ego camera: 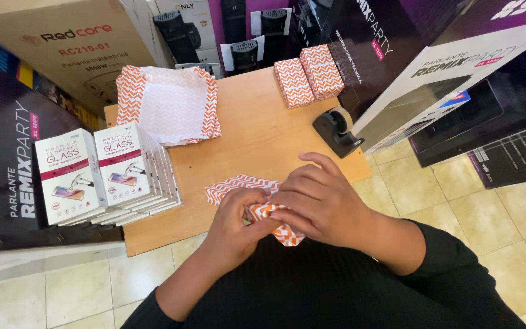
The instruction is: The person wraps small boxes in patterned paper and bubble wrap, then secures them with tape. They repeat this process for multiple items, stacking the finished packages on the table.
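Orange zigzag wrapping paper (257, 201) is half folded, pinched by left hand (235, 225) and right hand (321, 204); two wrapped boxes (308, 76) done, white boxes (108, 170) left

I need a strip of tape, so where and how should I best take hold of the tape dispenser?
Probably grip the tape dispenser across its two flat sides at the thick end under the roll, coming down from above. Its cutter arm points toward the table's near right corner, so that end is thin, and boxes crowd its right side. The wooden table to its left is bare, so approach from there.
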